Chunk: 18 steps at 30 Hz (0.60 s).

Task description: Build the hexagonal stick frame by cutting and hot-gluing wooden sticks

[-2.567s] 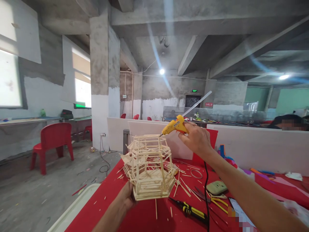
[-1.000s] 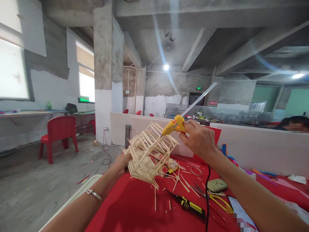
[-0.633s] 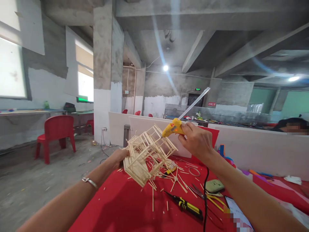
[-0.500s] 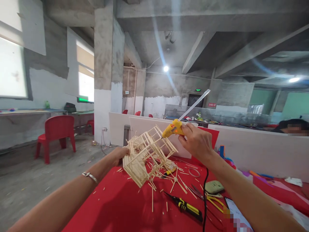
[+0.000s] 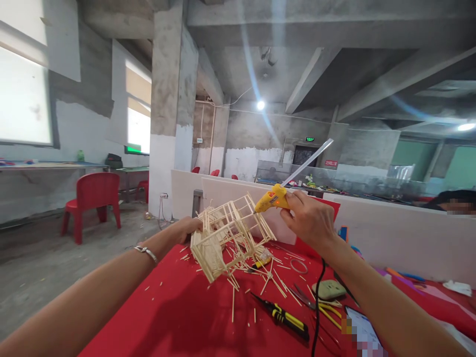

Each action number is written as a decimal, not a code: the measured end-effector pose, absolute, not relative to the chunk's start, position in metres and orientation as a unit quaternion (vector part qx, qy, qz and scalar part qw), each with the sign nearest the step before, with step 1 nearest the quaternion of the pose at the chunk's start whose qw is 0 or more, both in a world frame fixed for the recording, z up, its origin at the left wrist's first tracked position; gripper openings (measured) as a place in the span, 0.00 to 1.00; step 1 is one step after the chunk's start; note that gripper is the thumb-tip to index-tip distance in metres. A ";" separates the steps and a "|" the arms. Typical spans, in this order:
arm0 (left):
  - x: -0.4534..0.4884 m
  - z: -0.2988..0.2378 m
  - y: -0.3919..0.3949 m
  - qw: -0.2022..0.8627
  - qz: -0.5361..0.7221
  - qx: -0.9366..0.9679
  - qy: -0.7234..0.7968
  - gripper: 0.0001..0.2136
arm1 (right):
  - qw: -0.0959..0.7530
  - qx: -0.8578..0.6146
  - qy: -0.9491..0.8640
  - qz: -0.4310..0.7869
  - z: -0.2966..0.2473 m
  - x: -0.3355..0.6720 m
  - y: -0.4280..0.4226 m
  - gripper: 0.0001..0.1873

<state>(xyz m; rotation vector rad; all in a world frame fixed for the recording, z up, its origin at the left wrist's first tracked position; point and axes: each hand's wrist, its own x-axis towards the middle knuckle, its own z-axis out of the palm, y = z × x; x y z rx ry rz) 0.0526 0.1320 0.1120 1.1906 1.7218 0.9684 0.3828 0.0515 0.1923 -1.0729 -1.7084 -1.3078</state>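
Observation:
My left hand (image 5: pixel 189 227) grips the left side of a model house made of thin wooden sticks (image 5: pixel 226 237) and holds it tilted above the red table (image 5: pixel 178 322). A yellow hot glue gun (image 5: pixel 273 200) is in my right hand (image 5: pixel 310 219), fingers wrapped round its handle. Its nozzle touches the upper right edge of the stick frame. A clear glue stick (image 5: pixel 308 159) juts from the back of the gun. The gun's black cord (image 5: pixel 318 302) hangs down to the table.
Loose sticks (image 5: pixel 273 282) lie scattered on the red cloth, with a black-and-yellow tool (image 5: pixel 284 318), yellow-handled pliers (image 5: pixel 329 310), a pale green box (image 5: pixel 329 289) and a phone (image 5: pixel 362 333). White partition boards (image 5: pixel 401 233) stand behind. A red chair (image 5: pixel 92 198) is left; another person's head (image 5: pixel 459 201) shows far right.
My left hand has tipped the stick house from upright onto its side and shifted from under its base to its left side. The glue gun stays at its upper edge.

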 end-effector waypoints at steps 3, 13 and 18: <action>0.054 0.115 0.133 0.439 0.362 0.465 0.678 0.15 | 0.353 -0.426 -0.667 -0.499 0.192 0.384 0.050 0.16; 0.060 0.123 0.132 0.429 0.337 0.481 0.686 0.13 | 0.350 -0.455 -0.669 -0.472 0.191 0.388 0.052 0.17; 0.063 0.123 0.129 0.373 0.341 0.503 0.701 0.13 | 0.354 -0.473 -0.664 -0.458 0.190 0.391 0.057 0.17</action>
